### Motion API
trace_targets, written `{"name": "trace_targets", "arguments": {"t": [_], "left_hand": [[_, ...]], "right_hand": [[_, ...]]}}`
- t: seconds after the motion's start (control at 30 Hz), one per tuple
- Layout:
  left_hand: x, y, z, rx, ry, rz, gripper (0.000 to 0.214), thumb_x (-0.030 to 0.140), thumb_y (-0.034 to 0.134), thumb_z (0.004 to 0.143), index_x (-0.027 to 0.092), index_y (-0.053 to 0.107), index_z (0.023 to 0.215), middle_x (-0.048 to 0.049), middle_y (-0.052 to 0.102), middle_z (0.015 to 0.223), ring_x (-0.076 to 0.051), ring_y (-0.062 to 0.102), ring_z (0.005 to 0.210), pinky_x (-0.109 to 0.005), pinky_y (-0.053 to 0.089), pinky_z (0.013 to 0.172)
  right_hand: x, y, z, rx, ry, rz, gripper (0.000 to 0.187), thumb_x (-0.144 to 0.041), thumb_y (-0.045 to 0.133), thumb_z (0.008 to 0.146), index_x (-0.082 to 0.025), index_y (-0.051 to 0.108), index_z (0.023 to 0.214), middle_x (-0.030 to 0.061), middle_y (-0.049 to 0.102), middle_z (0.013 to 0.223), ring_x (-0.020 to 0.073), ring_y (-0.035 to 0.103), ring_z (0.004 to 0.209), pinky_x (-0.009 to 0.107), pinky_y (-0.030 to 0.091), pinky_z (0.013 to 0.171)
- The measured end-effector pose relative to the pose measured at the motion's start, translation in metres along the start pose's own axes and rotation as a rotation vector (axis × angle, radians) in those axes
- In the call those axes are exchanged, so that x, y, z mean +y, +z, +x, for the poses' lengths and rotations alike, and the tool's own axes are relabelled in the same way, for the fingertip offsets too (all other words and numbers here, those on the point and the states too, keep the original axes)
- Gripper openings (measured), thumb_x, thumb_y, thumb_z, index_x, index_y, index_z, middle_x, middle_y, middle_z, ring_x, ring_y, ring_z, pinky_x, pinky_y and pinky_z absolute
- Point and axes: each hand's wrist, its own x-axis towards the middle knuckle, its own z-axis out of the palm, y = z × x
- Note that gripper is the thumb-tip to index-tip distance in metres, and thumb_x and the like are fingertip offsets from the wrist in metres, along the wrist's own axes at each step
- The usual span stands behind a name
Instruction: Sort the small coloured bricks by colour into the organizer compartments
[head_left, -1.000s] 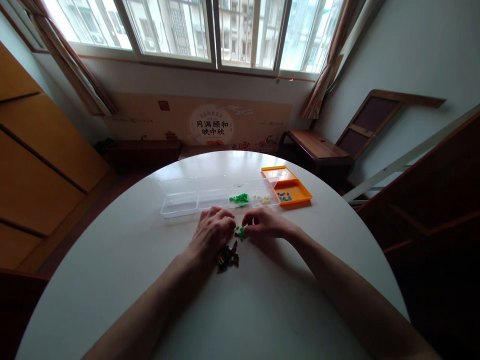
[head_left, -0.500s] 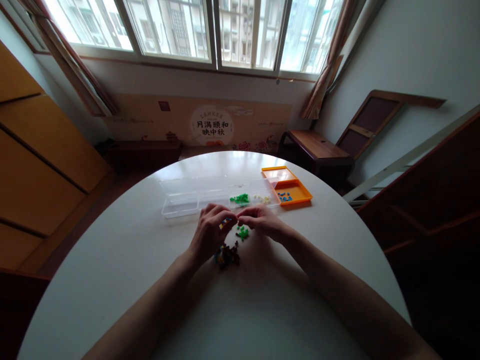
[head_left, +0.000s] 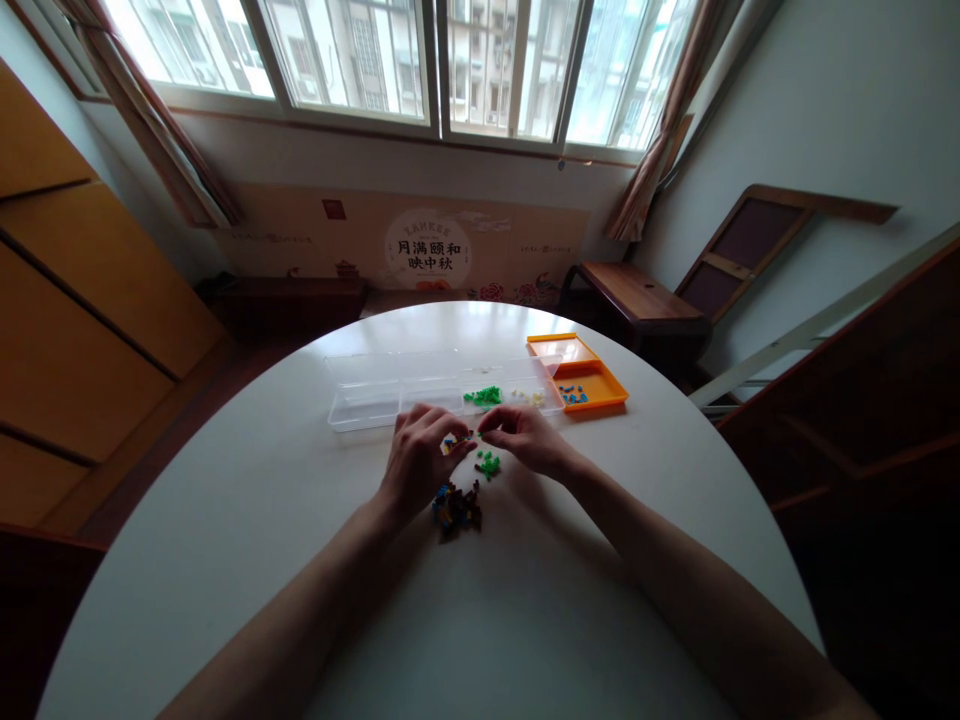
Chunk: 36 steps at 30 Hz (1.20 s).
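My left hand (head_left: 424, 450) is curled, thumb and fingers closed around a small cluster of blue, yellow and brown toy bricks (head_left: 450, 442). Facing it, my right hand (head_left: 525, 438) pinches what looks like a tiny green brick (head_left: 481, 433) at its fingertips. The fingertips of the two hands are a little apart. Just below them lies a small heap of green bricks (head_left: 489, 464) on the white table. Nearer to me sits a darker pile of brown, blue and yellow bricks (head_left: 457, 508), partly beside my left wrist.
Beyond my hands stands a clear plastic box (head_left: 364, 410) with compartments. Green bricks (head_left: 482, 396) and cream bricks (head_left: 531, 398) lie in two of them. An orange tray (head_left: 604, 385) at its right holds several blue bricks (head_left: 574, 396). The round table (head_left: 225, 480) extends around everything.
My fingertips have drawn slightly apart, and a gap with a tiny green brick now shows between the hands. The whole view has shifted a little.
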Motion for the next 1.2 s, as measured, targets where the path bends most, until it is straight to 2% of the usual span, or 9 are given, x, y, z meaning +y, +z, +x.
{"name": "trace_targets", "arguments": {"t": [0.07, 0.17, 0.3, 0.5, 0.7, 0.87, 1.03, 1.2], "left_hand": [[-0.001, -0.001, -0.001, -0.028, -0.010, 0.019, 0.007, 0.026, 0.071, 0.080, 0.022, 0.065, 0.079, -0.0006, 0.068, 0.084, -0.021, 0.054, 0.090, -0.036, 0.035, 0.084], [-0.002, -0.002, -0.003, -0.074, -0.015, 0.029, 0.006, 0.027, 0.068, 0.082, 0.022, 0.067, 0.079, -0.0016, 0.067, 0.086, -0.021, 0.054, 0.091, -0.037, 0.036, 0.085], [0.000, -0.003, -0.004, -0.113, -0.017, 0.001, 0.010, 0.030, 0.064, 0.084, 0.022, 0.067, 0.079, -0.0021, 0.068, 0.088, -0.021, 0.054, 0.093, -0.039, 0.035, 0.086], [0.000, -0.002, -0.004, -0.167, 0.007, -0.040, 0.008, 0.025, 0.066, 0.079, 0.023, 0.069, 0.086, -0.0030, 0.068, 0.094, -0.022, 0.053, 0.096, -0.039, 0.037, 0.087], [0.002, -0.002, -0.004, -0.237, 0.004, -0.061, 0.018, 0.014, 0.061, 0.076, 0.024, 0.071, 0.087, -0.0023, 0.069, 0.095, -0.023, 0.053, 0.098, -0.042, 0.036, 0.090], [0.004, -0.002, -0.003, -0.288, 0.037, -0.064, 0.017, 0.017, 0.060, 0.076, 0.025, 0.071, 0.086, -0.0023, 0.068, 0.096, -0.023, 0.052, 0.099, -0.042, 0.036, 0.093], [0.001, 0.004, -0.002, -0.249, 0.016, 0.001, 0.020, 0.021, 0.061, 0.081, 0.026, 0.071, 0.098, -0.0035, 0.068, 0.099, -0.023, 0.051, 0.098, -0.041, 0.037, 0.088], [-0.001, 0.006, 0.000, -0.250, 0.056, 0.049, 0.007, 0.025, 0.067, 0.080, 0.029, 0.073, 0.080, -0.0018, 0.067, 0.097, -0.022, 0.049, 0.095, -0.038, 0.036, 0.083]], "right_hand": [[-0.004, 0.001, 0.002, 0.113, -0.071, -0.235, 0.007, -0.019, 0.064, 0.079, -0.016, 0.069, 0.083, 0.0024, 0.068, 0.077, 0.0124, 0.058, 0.068, 0.025, 0.044, 0.065], [-0.011, 0.000, 0.008, 0.224, -0.150, -0.526, 0.010, -0.016, 0.060, 0.084, -0.017, 0.069, 0.086, 0.0040, 0.070, 0.085, 0.0137, 0.059, 0.071, 0.026, 0.044, 0.070], [-0.013, -0.001, 0.022, 0.302, -0.171, -0.714, 0.014, -0.017, 0.055, 0.089, -0.018, 0.069, 0.089, 0.0071, 0.070, 0.092, 0.0173, 0.061, 0.079, 0.029, 0.044, 0.076], [-0.004, -0.002, 0.032, 0.385, -0.155, -0.687, 0.019, -0.017, 0.054, 0.089, -0.018, 0.068, 0.102, 0.0067, 0.070, 0.098, 0.0161, 0.061, 0.073, 0.029, 0.045, 0.074], [0.001, -0.008, 0.015, 0.320, -0.202, -0.710, 0.017, -0.017, 0.054, 0.088, -0.018, 0.069, 0.097, 0.0053, 0.070, 0.094, 0.0139, 0.058, 0.068, 0.026, 0.043, 0.069], [0.006, -0.012, 0.006, 0.289, -0.216, -0.738, 0.018, -0.016, 0.055, 0.088, -0.018, 0.069, 0.098, 0.0051, 0.069, 0.094, 0.0133, 0.057, 0.067, 0.026, 0.043, 0.071], [0.010, -0.014, 0.003, 0.286, -0.211, -0.724, 0.017, -0.018, 0.054, 0.089, -0.018, 0.069, 0.098, 0.0050, 0.068, 0.092, 0.0136, 0.056, 0.068, 0.026, 0.043, 0.070], [0.010, -0.014, 0.001, 0.274, -0.199, -0.746, 0.015, -0.019, 0.055, 0.088, -0.019, 0.069, 0.095, 0.0048, 0.067, 0.090, 0.0147, 0.056, 0.070, 0.026, 0.041, 0.071]]}}
